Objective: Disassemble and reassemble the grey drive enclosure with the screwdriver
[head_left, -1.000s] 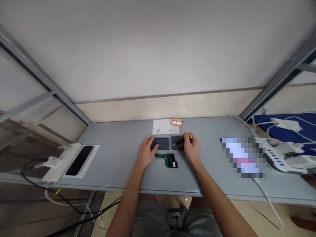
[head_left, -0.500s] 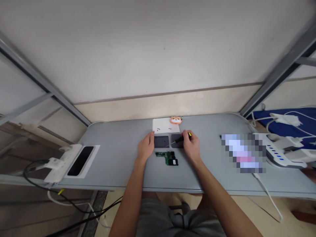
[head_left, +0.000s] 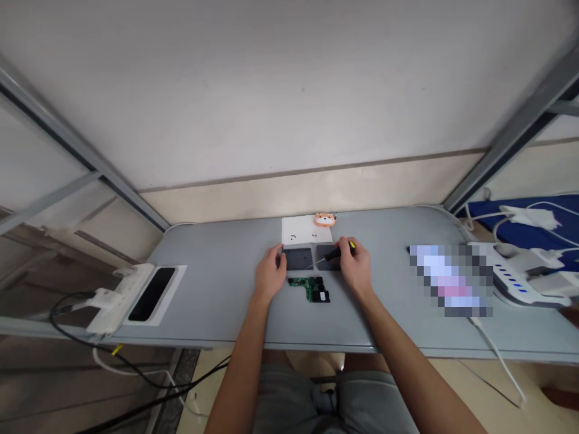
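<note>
Left hand has shifted to edge of casing; right hand holds screwdriver.

The screwdriver handle and shallow case looked like matt plastic, the sheet smooth paper, the tabletop smooth, faintly sheened (the black phone was glossier), the shorts matt cloth.

no legible text, white label on green circuit board too small to read, screen pixelated
</note>
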The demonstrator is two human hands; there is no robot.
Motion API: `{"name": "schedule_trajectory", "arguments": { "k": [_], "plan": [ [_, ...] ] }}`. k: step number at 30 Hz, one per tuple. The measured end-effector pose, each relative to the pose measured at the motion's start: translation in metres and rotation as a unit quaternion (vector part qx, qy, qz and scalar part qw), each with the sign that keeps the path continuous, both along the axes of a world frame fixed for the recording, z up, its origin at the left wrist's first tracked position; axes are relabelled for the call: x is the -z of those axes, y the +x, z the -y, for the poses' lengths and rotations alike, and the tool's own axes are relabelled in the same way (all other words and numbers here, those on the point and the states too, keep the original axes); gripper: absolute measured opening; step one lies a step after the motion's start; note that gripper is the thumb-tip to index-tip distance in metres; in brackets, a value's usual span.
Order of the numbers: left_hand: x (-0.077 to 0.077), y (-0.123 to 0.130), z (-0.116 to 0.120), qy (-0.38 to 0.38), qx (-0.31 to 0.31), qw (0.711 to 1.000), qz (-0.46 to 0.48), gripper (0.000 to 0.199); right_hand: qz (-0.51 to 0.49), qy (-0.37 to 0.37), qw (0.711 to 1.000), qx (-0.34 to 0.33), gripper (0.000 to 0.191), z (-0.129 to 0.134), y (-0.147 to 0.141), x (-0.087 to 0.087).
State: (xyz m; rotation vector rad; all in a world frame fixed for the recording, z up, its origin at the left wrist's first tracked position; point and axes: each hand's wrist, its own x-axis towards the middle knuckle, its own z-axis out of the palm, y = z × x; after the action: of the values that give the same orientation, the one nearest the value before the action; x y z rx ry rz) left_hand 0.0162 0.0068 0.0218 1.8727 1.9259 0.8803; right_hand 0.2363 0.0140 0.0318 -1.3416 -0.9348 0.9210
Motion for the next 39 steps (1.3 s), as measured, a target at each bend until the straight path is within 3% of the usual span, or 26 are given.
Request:
{"name": "schedule_trajectory", "arguments": {
  "k": [19, 39],
  "plan": [
    [0.001, -0.001, -0.001, -0.009, 0.015, 1.000, 0.008, 0.035, -0.019, 0.007, 1.000, -0.015, 0.068, -0.003, 0.008, -0.003],
    [-0.001, 0.001, 0.001, -0.031, 0.008, 0.999, 0.011, 0.035, -0.005, -0.006, 1.000, 0.000, 0.058, -0.003, 0.012, -0.006]
  ]
}}
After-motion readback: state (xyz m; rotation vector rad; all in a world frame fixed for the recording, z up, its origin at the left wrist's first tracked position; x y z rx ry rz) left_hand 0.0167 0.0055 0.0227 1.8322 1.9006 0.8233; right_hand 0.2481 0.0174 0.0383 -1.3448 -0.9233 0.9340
